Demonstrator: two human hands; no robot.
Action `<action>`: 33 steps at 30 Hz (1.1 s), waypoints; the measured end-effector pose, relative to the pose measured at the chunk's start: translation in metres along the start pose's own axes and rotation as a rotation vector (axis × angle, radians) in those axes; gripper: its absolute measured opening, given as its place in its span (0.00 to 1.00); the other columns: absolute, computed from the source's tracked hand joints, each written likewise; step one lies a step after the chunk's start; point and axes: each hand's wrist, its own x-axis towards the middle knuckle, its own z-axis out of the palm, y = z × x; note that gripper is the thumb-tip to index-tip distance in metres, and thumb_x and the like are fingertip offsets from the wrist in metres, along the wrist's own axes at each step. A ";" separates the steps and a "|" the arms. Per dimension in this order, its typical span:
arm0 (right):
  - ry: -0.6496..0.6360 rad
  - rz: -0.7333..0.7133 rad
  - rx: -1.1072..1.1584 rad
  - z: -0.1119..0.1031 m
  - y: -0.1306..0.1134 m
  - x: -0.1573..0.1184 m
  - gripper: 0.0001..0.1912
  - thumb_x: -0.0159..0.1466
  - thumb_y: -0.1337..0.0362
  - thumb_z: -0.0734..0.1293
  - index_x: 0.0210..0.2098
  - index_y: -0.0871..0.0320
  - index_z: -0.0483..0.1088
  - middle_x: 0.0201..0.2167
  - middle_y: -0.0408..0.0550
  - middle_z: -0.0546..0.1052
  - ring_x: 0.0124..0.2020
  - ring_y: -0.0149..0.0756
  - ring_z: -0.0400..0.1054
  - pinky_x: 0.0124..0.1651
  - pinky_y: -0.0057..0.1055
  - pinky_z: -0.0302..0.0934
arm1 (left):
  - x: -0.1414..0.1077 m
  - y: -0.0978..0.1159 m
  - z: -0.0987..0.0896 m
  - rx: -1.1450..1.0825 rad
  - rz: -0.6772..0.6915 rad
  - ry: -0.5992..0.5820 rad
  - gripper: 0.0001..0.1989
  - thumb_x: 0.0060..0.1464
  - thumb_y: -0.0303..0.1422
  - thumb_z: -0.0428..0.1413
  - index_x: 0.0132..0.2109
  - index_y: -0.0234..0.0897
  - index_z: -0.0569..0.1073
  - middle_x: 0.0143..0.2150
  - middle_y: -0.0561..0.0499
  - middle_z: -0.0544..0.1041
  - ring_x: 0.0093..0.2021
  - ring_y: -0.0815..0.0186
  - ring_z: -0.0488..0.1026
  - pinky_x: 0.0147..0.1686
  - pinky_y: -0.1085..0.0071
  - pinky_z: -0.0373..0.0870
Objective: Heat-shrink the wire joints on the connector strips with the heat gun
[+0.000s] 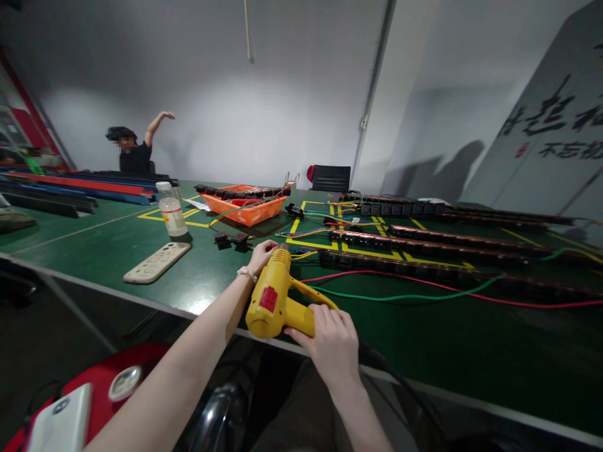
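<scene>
Right hand (pixel 332 342) wraps handle (pixel 300 317) of yellow heat gun (pixel 269 295); left hand (pixel 262 256) beside nozzle (pixel 284 247), its hold hidden, cannot tell. Beige-cased phone (pixel 157 262) left of left hand; orange basket (pixel 252 213) beyond.

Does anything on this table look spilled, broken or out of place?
Nothing looks spilled or broken. Slightly odd, perhaps: a bottle and phone sharing the worktable with the yellow heat gun in the right hand, and a dark strip lying across the orange basket, overhanging its rim.
</scene>
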 end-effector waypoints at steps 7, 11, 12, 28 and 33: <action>-0.006 0.001 -0.015 -0.001 0.001 0.000 0.28 0.58 0.39 0.59 0.37 0.61 0.67 0.28 0.46 0.70 0.33 0.36 0.64 0.42 0.35 0.51 | -0.003 0.003 0.002 0.001 -0.008 -0.004 0.09 0.49 0.35 0.56 0.32 0.32 0.74 0.26 0.50 0.76 0.32 0.66 0.67 0.33 0.72 0.63; -0.008 -0.002 -0.005 -0.002 0.001 0.000 0.29 0.58 0.39 0.59 0.36 0.60 0.66 0.28 0.45 0.70 0.33 0.36 0.64 0.43 0.35 0.51 | -0.003 0.002 0.001 0.006 -0.005 -0.002 0.10 0.49 0.36 0.57 0.32 0.31 0.74 0.26 0.50 0.76 0.33 0.66 0.67 0.33 0.72 0.64; -0.009 0.002 -0.001 -0.002 0.001 0.000 0.29 0.57 0.38 0.59 0.36 0.60 0.66 0.28 0.46 0.70 0.33 0.36 0.64 0.43 0.35 0.51 | -0.003 0.002 0.001 0.006 -0.002 -0.001 0.10 0.49 0.36 0.57 0.32 0.31 0.74 0.27 0.49 0.76 0.33 0.66 0.68 0.34 0.71 0.64; -0.011 -0.014 0.046 -0.010 0.021 -0.005 0.31 0.58 0.37 0.55 0.35 0.59 0.67 0.28 0.45 0.71 0.33 0.35 0.66 0.43 0.33 0.50 | -0.007 0.002 0.002 0.111 0.077 0.118 0.11 0.44 0.38 0.57 0.31 0.35 0.77 0.30 0.48 0.78 0.32 0.64 0.73 0.37 0.69 0.68; -0.004 -0.019 0.021 -0.018 0.037 -0.011 0.30 0.59 0.37 0.55 0.36 0.60 0.67 0.28 0.45 0.72 0.33 0.34 0.66 0.43 0.33 0.51 | -0.005 -0.004 0.004 0.105 0.061 0.115 0.12 0.43 0.39 0.58 0.31 0.35 0.77 0.28 0.49 0.77 0.31 0.65 0.72 0.34 0.70 0.67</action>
